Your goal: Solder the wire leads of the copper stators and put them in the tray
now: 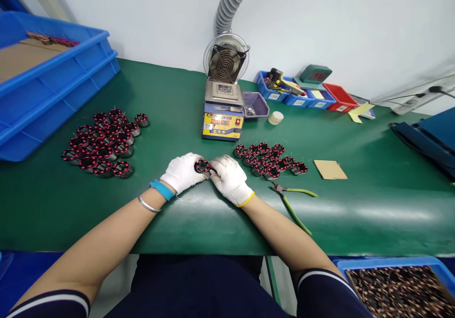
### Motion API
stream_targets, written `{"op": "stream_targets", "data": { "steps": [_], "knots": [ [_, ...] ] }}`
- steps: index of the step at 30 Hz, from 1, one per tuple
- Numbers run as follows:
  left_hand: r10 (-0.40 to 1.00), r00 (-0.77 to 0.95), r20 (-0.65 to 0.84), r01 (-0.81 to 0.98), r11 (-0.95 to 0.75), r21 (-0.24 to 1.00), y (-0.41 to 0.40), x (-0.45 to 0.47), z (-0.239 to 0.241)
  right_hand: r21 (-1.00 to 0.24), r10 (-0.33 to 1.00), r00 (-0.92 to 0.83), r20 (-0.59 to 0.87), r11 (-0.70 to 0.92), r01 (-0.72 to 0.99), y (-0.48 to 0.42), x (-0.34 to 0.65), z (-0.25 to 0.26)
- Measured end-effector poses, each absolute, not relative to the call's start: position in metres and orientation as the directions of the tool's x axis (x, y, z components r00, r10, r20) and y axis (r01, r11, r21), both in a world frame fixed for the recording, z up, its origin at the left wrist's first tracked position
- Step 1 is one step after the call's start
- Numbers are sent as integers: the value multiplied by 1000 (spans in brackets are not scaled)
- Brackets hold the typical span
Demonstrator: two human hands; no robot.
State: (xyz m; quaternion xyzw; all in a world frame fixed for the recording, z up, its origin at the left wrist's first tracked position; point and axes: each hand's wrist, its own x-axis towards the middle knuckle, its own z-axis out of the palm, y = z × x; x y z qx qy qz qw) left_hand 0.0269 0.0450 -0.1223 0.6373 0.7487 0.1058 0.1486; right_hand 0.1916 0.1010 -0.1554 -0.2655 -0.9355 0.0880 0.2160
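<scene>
Both my hands wear white gloves and meet at the middle of the green mat [177, 213]. My left hand [182, 172] is closed around a small round coil with red winding [202, 167]. My right hand [229, 178] is closed too, its fingertips pinched at the coil's right side. A pile of similar coils [101, 142] lies to the left. A smaller group of coils [270, 159] lies just right of my hands. Green-handled cutters [293, 202] rest on the mat near my right wrist.
A solder pot with a yellow and blue front [222, 114] and a small fan [225, 59] under a grey hose stand straight ahead. Stacked blue crates [50, 86] sit far left. Small blue and red bins [302, 95] line the back. A cardboard piece [330, 169] lies right. A blue crate of coils [398, 289] sits lower right.
</scene>
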Motion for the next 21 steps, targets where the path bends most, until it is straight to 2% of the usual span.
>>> {"op": "stream_targets", "data": {
  "steps": [3, 6, 10, 13, 15, 18, 21],
  "knots": [
    [988, -125, -93, 927, 150, 344, 44, 26, -119, -172, 487, -806, 337, 873, 455, 102, 195, -150],
    [991, -110, -80, 933, 131, 336, 42, 25, -118, -126, 499, -815, 295, 866, 485, 106, 202, -145],
    [992, -116, -58, 930, 129, 343, 41, 24, -119, -196, 537, -770, 345, 843, 501, 108, 208, -145],
    [991, -115, -75, 928, 134, 347, 42, 24, -119, -231, 508, -759, 408, 861, 452, 106, 202, -147],
    [990, -111, -83, 926, 133, 352, 42, 24, -118, -243, 514, -773, 371, 857, 454, 105, 197, -146],
    [989, -136, -52, 916, 146, 374, 41, 23, -122, -353, 650, -709, 272, 753, 555, 102, 197, -142],
    [977, -183, 108, 869, 109, 482, 39, 25, -128, -639, 818, -553, 156, 511, 576, 98, 201, -140]
  ]
}}
